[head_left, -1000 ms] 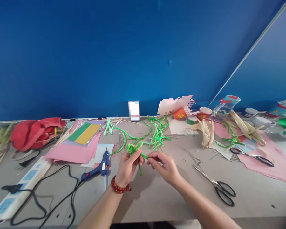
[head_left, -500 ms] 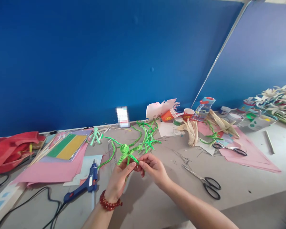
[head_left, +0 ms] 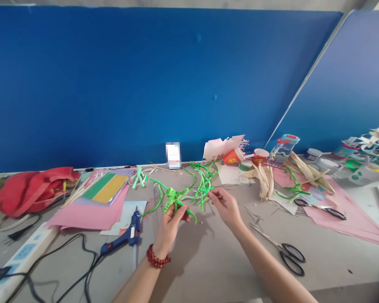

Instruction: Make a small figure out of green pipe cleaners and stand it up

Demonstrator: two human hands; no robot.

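Note:
My left hand (head_left: 167,230) grips a bright green pipe-cleaner figure (head_left: 173,198), a coiled body with bent limbs, and a red bead bracelet (head_left: 158,256) circles that wrist. My right hand (head_left: 225,206) is apart from the figure, holding nothing I can see, its fingertips close to a tangled heap of green pipe cleaners (head_left: 204,183). A long green strand (head_left: 154,206) runs from the figure toward the table at the left. A blue glue gun (head_left: 126,237) lies left of my left hand.
A clear ruler (head_left: 158,206) lies under the green strand. Pink paper (head_left: 88,216), a red cloth (head_left: 31,195) and a power strip (head_left: 23,252) with black cables are at left. Scissors (head_left: 286,254) lie at right, with corn husks (head_left: 263,181) and cups behind.
My right hand has let go of the figure and moved right and away. The view has swung slightly, shifting the table items in the frame.

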